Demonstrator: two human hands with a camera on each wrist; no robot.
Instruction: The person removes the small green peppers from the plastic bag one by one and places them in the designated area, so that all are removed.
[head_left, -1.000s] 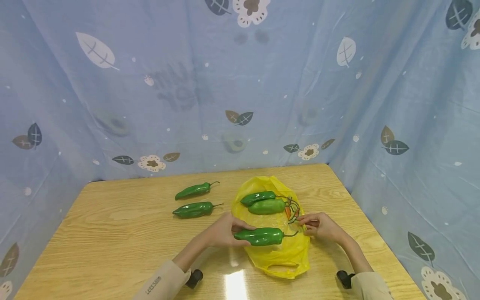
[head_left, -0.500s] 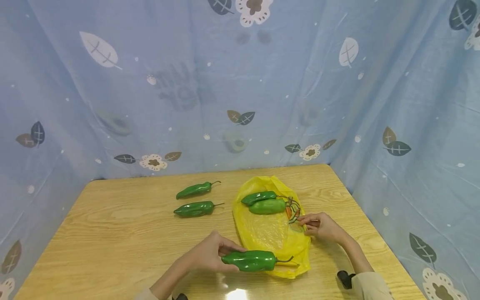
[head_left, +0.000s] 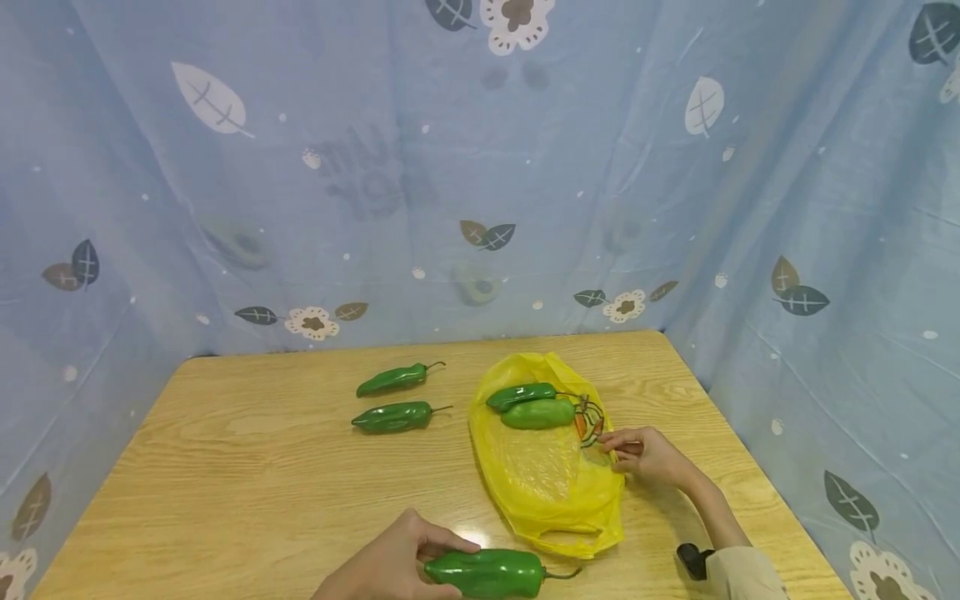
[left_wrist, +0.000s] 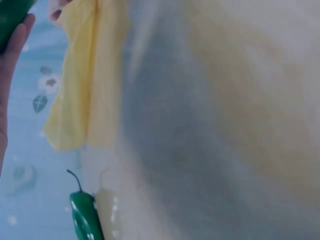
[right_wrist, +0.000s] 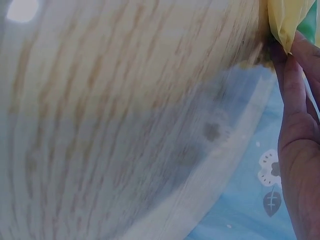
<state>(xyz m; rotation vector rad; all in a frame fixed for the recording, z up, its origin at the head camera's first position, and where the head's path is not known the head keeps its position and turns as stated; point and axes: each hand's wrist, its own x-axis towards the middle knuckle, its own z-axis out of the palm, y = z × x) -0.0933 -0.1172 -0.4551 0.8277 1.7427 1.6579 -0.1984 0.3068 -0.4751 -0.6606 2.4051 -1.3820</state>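
My left hand (head_left: 401, 560) grips a large green pepper (head_left: 491, 573) by its tapered end near the front of the table, its stem pointing right. In the left wrist view, only part of this hand and the pepper show at the top left corner. My right hand (head_left: 648, 457) pinches the right edge of a yellow plastic bag (head_left: 540, 500); the right wrist view shows the bag's film (right_wrist: 286, 22) between thumb and fingers. On the bag lie a dark green pepper (head_left: 522, 395), a lighter green pepper (head_left: 538, 414) and a small tangle of thin stems with orange bits (head_left: 588, 423).
Left of the bag, two more green peppers lie on the wooden table (head_left: 247, 467): one farther back (head_left: 393, 379) and a nearer pepper (head_left: 393, 417). A blue patterned curtain (head_left: 405, 183) hangs behind the table and along its sides.
My left hand has carried the pepper from over the bag toward the front edge and slightly left. The right hand stays at the bag's edge.
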